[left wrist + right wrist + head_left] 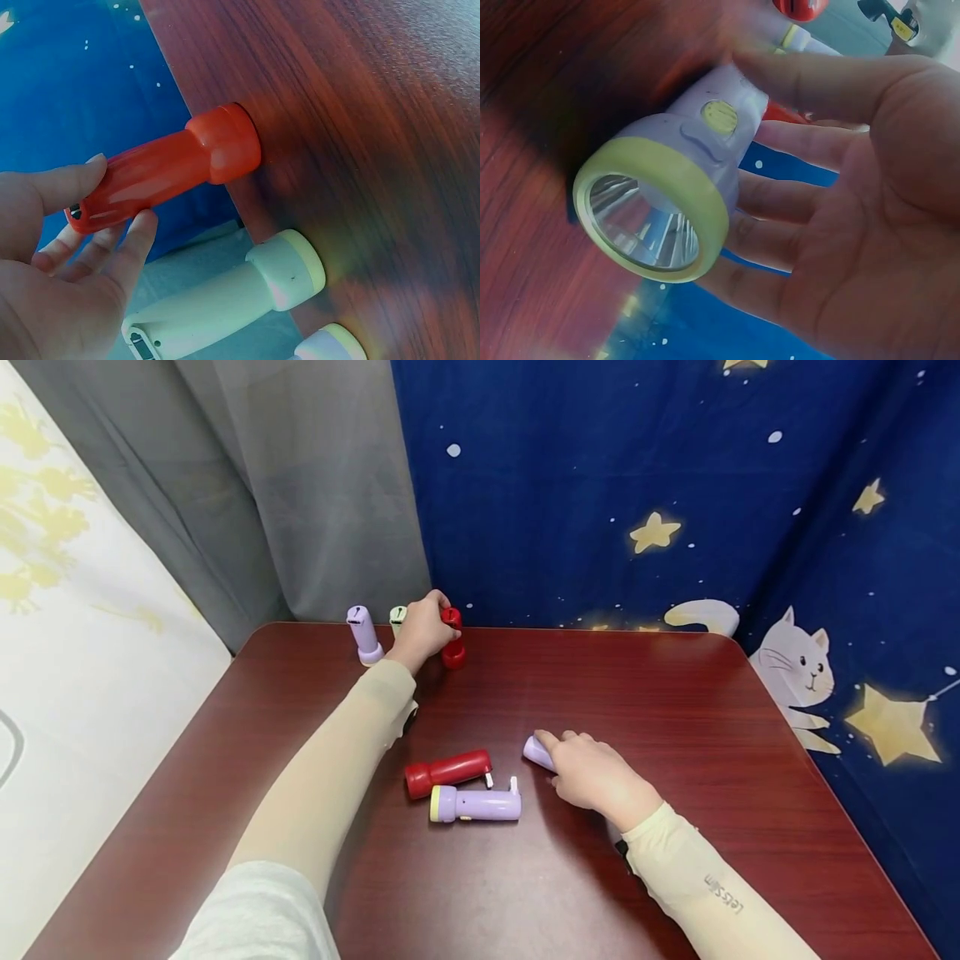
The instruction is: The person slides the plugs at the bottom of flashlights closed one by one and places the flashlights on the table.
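Note:
At the back edge of the table, my left hand (pixel 425 628) holds the tail end of a red flashlight (pixel 161 169) between thumb and fingers. That flashlight stands head down on the wood. Beside it stand a pale green flashlight (pixel 217 300), partly hidden by the hand in the head view, and a purple flashlight (pixel 363 633). My right hand (pixel 592 770) has its thumb and fingers about the body of another purple flashlight (pixel 705 127) with a yellow lens ring. Between the arms lie a second red flashlight (pixel 450 771) and a purple one (pixel 480 805), each with a small white tab sticking out.
The dark red wooden table (pixel 645 685) has rounded back corners. Behind it hang a grey curtain (pixel 330 485) and a blue curtain (pixel 555 510) with stars and a cat. A white cloth with yellow prints (pixel 75 635) borders the left side.

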{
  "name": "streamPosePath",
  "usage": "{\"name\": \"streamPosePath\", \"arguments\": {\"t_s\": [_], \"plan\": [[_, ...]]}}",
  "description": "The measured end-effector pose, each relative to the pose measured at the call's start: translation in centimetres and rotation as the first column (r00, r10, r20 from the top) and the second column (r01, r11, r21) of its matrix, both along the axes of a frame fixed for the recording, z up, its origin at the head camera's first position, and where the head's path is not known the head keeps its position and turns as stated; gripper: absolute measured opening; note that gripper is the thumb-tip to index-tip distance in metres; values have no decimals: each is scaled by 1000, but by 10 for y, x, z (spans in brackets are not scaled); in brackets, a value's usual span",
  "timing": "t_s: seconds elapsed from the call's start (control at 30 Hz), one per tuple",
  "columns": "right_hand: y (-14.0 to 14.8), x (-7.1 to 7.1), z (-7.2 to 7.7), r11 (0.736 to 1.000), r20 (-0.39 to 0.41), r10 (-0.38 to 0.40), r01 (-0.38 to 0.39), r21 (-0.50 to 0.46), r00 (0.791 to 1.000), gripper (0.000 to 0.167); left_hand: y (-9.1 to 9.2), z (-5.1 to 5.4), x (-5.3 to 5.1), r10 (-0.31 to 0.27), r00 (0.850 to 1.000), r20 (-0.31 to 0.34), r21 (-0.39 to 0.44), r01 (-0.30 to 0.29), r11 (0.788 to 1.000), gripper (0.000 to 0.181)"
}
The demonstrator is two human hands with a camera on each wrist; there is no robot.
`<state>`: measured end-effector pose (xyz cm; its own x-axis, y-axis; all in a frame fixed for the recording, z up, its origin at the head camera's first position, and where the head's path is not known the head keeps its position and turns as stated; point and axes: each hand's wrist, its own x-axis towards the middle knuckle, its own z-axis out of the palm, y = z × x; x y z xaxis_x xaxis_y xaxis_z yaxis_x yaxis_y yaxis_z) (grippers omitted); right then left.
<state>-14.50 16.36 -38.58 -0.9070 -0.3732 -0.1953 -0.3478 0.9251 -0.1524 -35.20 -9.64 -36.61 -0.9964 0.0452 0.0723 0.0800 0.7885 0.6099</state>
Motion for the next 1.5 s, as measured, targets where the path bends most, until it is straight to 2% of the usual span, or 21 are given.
{"name": "streamPosePath", "arguments": {"t_s": [0.2,0.43,0.5,0.6,0.77,0.83,0.9,0.97,1.03,1.13,1.2,1.37,1.5], "plan": [[0,-1,-1,1000,-4,-3,3,2,1000,66,1,3,-1,5,1000,27,7,-5,1000,49],[1,-2,-7,1000,-4,-8,8,-9,1000,68,0,8,3,-22,1000,-10,-10,22,1000,55],[2,-2,-9,1000,1,-17,17,-9,1000,69,-1,15,6,-36,999,-37,-9,35,999,56],[2,-2,-10,1000,8,-28,29,-11,1000,70,-3,31,14,-40,997,-73,13,41,999,53],[2,-2,-12,999,-11,-19,19,-29,1000,68,-11,57,33,-29,990,-138,99,43,994,41],[3,-2,-12,999,-20,-14,13,-44,1000,67,-14,64,45,-20,982,-190,140,47,989,38],[5,-3,-12,998,-26,-14,13,-62,1000,66,-16,68,60,-7,966,-258,192,59,980,36],[8,-5,-10,996,-29,-24,22,-88,999,66,-16,69,79,-13,952,-304,227,85,970,35],[12,-6,-6,992,-29,-45,41,-119,999,65,-15,67,103,-49,947,-317,232,127,964,32],[17,-8,6,980,-33,-78,71,-184,996,64,-12,63,138,-134,954,-268,234,199,952,25],[20,-7,18,968,-37,-102,90,-235,994,65,-12,60,156,-172,958,-230,245,228,942,20],[20,0,52,917,-58,-158,125,-379,986,65,-4,52,185,-181,964,-195,335,239,911,12],[13,15,69,868,-105,-192,119,-482,976,65,18,42,206,-202,967,-154,405,248,880,21]]}}
